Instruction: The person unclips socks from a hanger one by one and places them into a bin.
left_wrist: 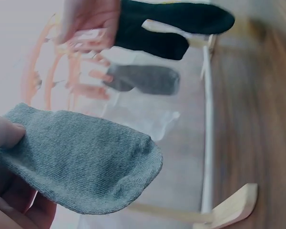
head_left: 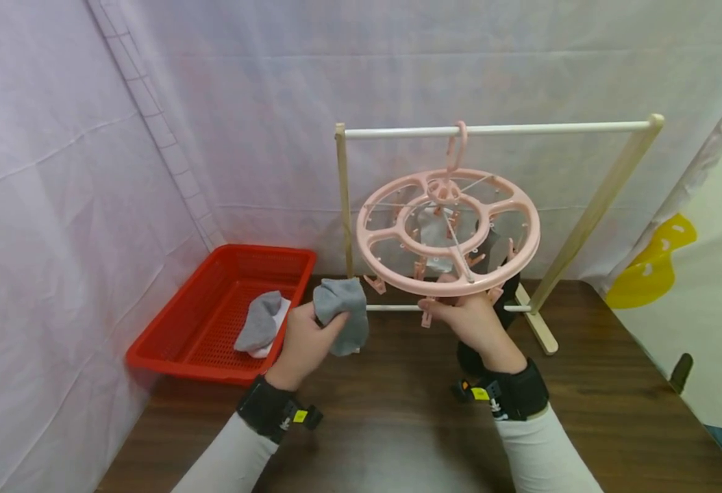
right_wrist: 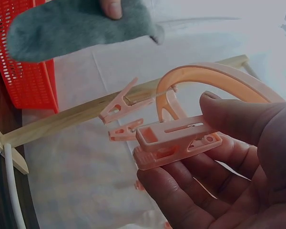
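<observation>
A grey sock (head_left: 347, 311) is gripped by my left hand (head_left: 302, 346), thumb on top, to the right of the red basket. In the left wrist view the sock (left_wrist: 86, 160) fills the lower left, its toe pointing right. My right hand (head_left: 477, 329) is at the front rim of the round pink drying hanger (head_left: 366, 236). Between thumb and fingers it pinches a pink clothespin (right_wrist: 174, 140), whose tips look nearly together with nothing between them. Another grey sock (left_wrist: 150, 79) and black socks (left_wrist: 155, 44) hang from the hanger.
The hanger hooks over the white rod (head_left: 552, 128) of a wooden-legged rack (head_left: 601, 212). A red basket (head_left: 176, 370) at left holds a grey sock (head_left: 257, 322) and something white (head_left: 282, 318). Other pink clothespins (right_wrist: 118, 102) dangle near my right hand. White curtains (head_left: 262, 137) stand behind.
</observation>
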### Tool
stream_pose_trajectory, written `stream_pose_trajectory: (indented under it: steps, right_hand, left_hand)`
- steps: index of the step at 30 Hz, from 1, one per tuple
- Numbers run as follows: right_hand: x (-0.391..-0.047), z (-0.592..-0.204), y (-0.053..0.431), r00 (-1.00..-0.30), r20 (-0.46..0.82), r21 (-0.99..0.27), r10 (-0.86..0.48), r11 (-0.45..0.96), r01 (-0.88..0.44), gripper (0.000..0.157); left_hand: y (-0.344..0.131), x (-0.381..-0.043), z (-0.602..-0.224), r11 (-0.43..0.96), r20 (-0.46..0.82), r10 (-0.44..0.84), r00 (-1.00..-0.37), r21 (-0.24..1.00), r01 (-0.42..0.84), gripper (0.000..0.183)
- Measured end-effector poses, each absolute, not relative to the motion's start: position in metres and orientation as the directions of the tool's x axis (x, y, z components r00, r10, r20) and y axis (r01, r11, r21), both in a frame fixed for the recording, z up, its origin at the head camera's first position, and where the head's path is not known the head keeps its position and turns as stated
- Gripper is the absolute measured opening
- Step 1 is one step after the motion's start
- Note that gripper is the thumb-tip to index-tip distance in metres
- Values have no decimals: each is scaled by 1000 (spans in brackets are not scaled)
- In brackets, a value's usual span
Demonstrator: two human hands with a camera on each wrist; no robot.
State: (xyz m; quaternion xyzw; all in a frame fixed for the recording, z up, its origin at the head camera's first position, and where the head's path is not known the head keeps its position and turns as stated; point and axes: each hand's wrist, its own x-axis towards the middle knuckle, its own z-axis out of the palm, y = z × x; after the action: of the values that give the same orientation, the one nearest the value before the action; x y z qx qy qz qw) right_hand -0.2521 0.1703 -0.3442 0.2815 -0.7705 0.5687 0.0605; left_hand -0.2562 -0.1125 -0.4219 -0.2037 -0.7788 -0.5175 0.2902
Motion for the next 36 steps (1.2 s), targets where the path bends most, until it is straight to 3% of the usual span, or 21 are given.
stream_pose_trajectory:
  steps: [10, 19, 28, 36]
  right_hand:
    - [-253, -344, 171, -837, 406, -843, -366, 204, -498, 12]
    - [-252, -345, 170, -840, 399, -848, -367, 200, -491, 13]
    - [-253, -347, 169, -824, 419, -837, -383, 190, -514, 11]
    - [-253, -346, 168, -832, 400, -839, -385, 210, -501, 10]
  left_hand:
    - [-149, -260, -397, 507, 694, -99, -713, 652, 564, 21]
    - [-189, -261, -384, 506, 618, -168, -768, 722, 471, 28]
    - [-228, -263, -378, 593, 487, -218, -845, 754, 282, 35]
    - [-241, -268, -382, 586, 385, -140, -912, 775, 237, 42]
